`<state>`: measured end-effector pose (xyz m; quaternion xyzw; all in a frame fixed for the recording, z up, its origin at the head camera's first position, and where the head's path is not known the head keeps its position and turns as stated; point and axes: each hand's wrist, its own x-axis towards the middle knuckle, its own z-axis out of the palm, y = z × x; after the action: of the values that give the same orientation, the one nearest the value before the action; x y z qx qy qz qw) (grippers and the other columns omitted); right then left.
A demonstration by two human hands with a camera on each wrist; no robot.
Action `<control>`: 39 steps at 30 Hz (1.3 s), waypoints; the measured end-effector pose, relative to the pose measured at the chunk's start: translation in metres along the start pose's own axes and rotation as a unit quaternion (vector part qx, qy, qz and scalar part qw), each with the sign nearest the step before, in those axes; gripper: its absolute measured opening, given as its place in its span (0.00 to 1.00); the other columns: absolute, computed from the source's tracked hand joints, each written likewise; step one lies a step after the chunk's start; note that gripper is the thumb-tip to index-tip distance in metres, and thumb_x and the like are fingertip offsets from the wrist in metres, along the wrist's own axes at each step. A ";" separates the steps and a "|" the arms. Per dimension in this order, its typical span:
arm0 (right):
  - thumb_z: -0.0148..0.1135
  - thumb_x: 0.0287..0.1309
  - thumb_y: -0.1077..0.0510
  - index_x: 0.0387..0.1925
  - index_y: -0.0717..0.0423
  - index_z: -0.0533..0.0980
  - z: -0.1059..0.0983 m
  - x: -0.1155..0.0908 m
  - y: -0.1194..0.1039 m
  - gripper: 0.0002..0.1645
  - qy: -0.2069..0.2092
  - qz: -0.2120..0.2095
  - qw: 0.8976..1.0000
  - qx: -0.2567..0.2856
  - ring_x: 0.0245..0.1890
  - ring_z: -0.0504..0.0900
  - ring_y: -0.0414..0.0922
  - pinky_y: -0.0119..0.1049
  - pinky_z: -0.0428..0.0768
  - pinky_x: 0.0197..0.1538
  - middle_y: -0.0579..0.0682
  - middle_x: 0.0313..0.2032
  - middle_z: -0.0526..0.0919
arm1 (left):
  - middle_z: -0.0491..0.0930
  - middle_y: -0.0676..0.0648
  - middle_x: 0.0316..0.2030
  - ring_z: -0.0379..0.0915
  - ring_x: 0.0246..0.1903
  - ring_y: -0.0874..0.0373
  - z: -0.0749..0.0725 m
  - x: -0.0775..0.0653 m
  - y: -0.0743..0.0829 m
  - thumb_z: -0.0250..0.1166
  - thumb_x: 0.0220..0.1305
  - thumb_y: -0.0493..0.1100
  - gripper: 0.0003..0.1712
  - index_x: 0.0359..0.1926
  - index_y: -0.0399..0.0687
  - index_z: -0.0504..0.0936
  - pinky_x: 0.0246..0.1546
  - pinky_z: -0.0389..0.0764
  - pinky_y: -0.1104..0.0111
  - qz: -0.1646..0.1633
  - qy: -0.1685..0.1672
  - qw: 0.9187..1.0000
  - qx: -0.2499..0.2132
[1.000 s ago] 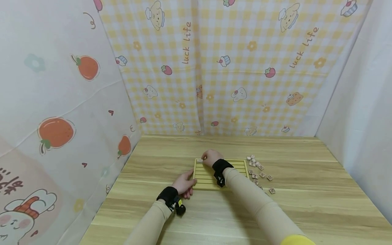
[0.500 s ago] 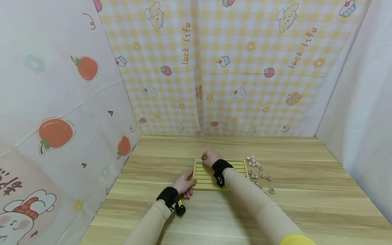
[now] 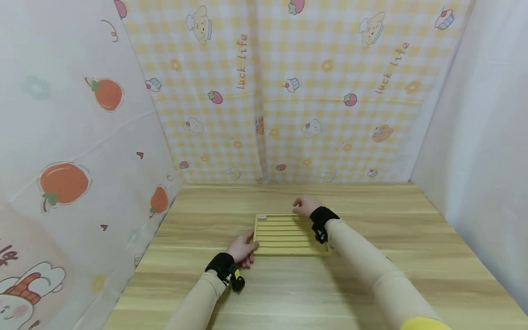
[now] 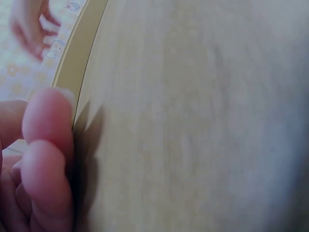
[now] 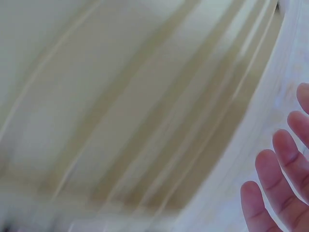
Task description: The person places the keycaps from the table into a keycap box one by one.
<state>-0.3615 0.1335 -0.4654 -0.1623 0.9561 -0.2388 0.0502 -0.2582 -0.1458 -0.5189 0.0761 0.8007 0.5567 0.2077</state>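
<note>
A flat yellow board with raised parallel ridges and a rim lies on the wooden table. One small pale tile sits in its back left corner. My left hand holds the board's left edge, thumb at the rim; in the left wrist view its curled fingers lie against the board's side. Over the back right part of the board is my right hand, holding nothing. Its fingers are apart and loosely bent in the right wrist view, beyond the blurred ridges.
The right forearm crosses the board's right side and hides the table behind it. A checked cloth hangs at the table's back edge, with pale cloth walls to the left and right.
My right hand has let go of the tile and moved right along the board's back edge. Its arm now covers the loose tiles seen earlier. The head view has turned slightly right.
</note>
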 end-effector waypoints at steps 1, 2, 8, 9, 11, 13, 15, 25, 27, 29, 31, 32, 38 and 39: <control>0.61 0.62 0.58 0.48 0.63 0.81 -0.008 -0.006 0.008 0.16 0.004 0.006 1.000 -0.002 0.41 0.80 0.51 0.46 0.78 0.46 0.57 0.44 0.83 | 0.74 0.46 0.12 0.68 0.06 0.61 0.000 0.000 0.000 0.55 0.72 0.42 0.39 0.77 0.43 0.46 0.07 0.71 0.70 0.000 -0.001 1.000 0.000; 0.61 0.63 0.58 0.48 0.64 0.81 -0.015 -0.012 0.016 0.16 0.004 0.014 1.000 -0.001 0.40 0.80 0.51 0.47 0.78 0.46 0.58 0.44 0.83 | 0.74 0.46 0.12 0.68 0.06 0.61 -0.001 -0.001 0.001 0.55 0.72 0.42 0.39 0.76 0.43 0.46 0.06 0.71 0.70 0.000 -0.002 1.000 0.000; 0.59 0.63 0.61 0.45 0.69 0.81 -0.051 -0.048 0.057 0.15 0.012 0.057 0.998 0.011 0.36 0.81 0.52 0.49 0.79 0.44 0.62 0.42 0.83 | 0.74 0.46 0.12 0.69 0.06 0.60 -0.001 0.000 0.001 0.55 0.72 0.42 0.40 0.76 0.40 0.44 0.07 0.72 0.69 0.003 -0.007 1.000 0.004; 0.60 0.63 0.61 0.45 0.68 0.81 -0.054 -0.053 0.064 0.14 0.013 0.060 0.998 0.009 0.36 0.81 0.53 0.50 0.79 0.44 0.62 0.42 0.83 | 0.74 0.46 0.12 0.69 0.07 0.60 -0.001 0.000 0.001 0.55 0.72 0.43 0.40 0.76 0.40 0.44 0.07 0.72 0.69 0.004 -0.008 1.000 0.003; 0.60 0.62 0.61 0.43 0.68 0.82 -0.056 -0.059 0.076 0.14 0.008 0.063 0.998 0.005 0.38 0.81 0.54 0.51 0.79 0.44 0.61 0.41 0.83 | 0.74 0.46 0.12 0.69 0.07 0.59 -0.002 -0.001 -0.001 0.55 0.72 0.43 0.41 0.76 0.40 0.44 0.07 0.72 0.69 0.005 -0.006 1.000 0.002; 0.62 0.60 0.61 0.41 0.66 0.83 -0.056 -0.065 0.086 0.12 0.005 0.066 0.998 -0.006 0.39 0.81 0.54 0.51 0.79 0.44 0.59 0.40 0.84 | 0.74 0.46 0.12 0.69 0.07 0.59 -0.003 -0.002 -0.002 0.55 0.72 0.43 0.41 0.76 0.40 0.44 0.07 0.71 0.69 0.004 -0.003 1.000 0.004; 0.63 0.59 0.61 0.39 0.65 0.84 -0.054 -0.070 0.093 0.11 -0.001 0.069 0.997 -0.018 0.39 0.81 0.55 0.50 0.79 0.44 0.59 0.39 0.84 | 0.75 0.46 0.12 0.70 0.07 0.59 -0.004 -0.003 -0.003 0.55 0.72 0.43 0.41 0.76 0.40 0.44 0.07 0.71 0.69 0.002 -0.002 1.000 0.006; 0.69 0.52 0.62 0.42 0.70 0.81 -0.046 -0.088 0.098 0.16 0.010 0.081 0.997 -0.015 0.37 0.80 0.53 0.48 0.79 0.43 0.60 0.38 0.84 | 0.75 0.46 0.12 0.70 0.07 0.59 -0.001 -0.001 0.001 0.56 0.71 0.43 0.41 0.76 0.39 0.46 0.07 0.72 0.69 0.008 -0.003 1.000 0.009; 0.70 0.52 0.61 0.43 0.70 0.81 -0.041 -0.086 0.101 0.18 0.017 0.079 0.996 -0.022 0.38 0.81 0.54 0.48 0.80 0.44 0.60 0.39 0.84 | 0.75 0.46 0.12 0.70 0.06 0.59 -0.001 0.000 0.000 0.56 0.71 0.44 0.41 0.76 0.40 0.45 0.07 0.72 0.69 0.006 -0.005 1.000 0.008; 0.70 0.52 0.59 0.43 0.69 0.81 -0.035 -0.083 0.106 0.19 0.022 0.082 0.996 -0.026 0.39 0.81 0.54 0.48 0.79 0.45 0.60 0.39 0.84 | 0.75 0.46 0.12 0.69 0.06 0.59 0.000 0.000 -0.001 0.56 0.72 0.44 0.41 0.76 0.40 0.45 0.06 0.72 0.69 0.003 -0.006 1.000 0.008; 0.69 0.53 0.57 0.43 0.68 0.81 -0.031 -0.080 0.110 0.19 0.028 0.085 0.995 -0.033 0.38 0.81 0.54 0.48 0.79 0.44 0.58 0.38 0.84 | 0.75 0.46 0.12 0.69 0.06 0.59 0.000 0.000 -0.001 0.56 0.72 0.44 0.41 0.76 0.41 0.45 0.06 0.72 0.69 0.000 -0.006 1.000 0.008; 0.68 0.54 0.57 0.43 0.67 0.81 -0.029 -0.079 0.111 0.19 0.032 0.086 0.995 -0.034 0.38 0.81 0.53 0.48 0.79 0.44 0.58 0.38 0.84 | 0.75 0.46 0.11 0.69 0.06 0.59 -0.001 0.000 -0.001 0.56 0.72 0.44 0.41 0.76 0.41 0.45 0.06 0.72 0.69 0.000 -0.006 1.000 0.008; 0.68 0.52 0.58 0.36 0.64 0.83 -0.027 -0.075 0.109 0.13 0.057 0.082 0.994 -0.038 0.31 0.80 0.49 0.46 0.79 0.39 0.53 0.31 0.83 | 0.75 0.46 0.11 0.70 0.06 0.60 -0.001 0.002 -0.001 0.56 0.71 0.44 0.41 0.76 0.40 0.45 0.06 0.71 0.69 0.003 -0.005 1.000 0.007; 0.68 0.52 0.58 0.34 0.63 0.83 -0.027 -0.075 0.108 0.11 0.059 0.078 0.994 -0.040 0.30 0.79 0.48 0.46 0.79 0.38 0.52 0.29 0.83 | 0.75 0.46 0.11 0.70 0.06 0.60 -0.001 0.003 -0.001 0.56 0.71 0.44 0.41 0.76 0.39 0.45 0.06 0.71 0.69 0.003 -0.005 1.000 0.007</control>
<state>-0.3270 0.2605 -0.4914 -0.0744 0.9759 -0.2052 0.0061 -0.2608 -0.1458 -0.5198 0.0826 0.8036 0.5509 0.2094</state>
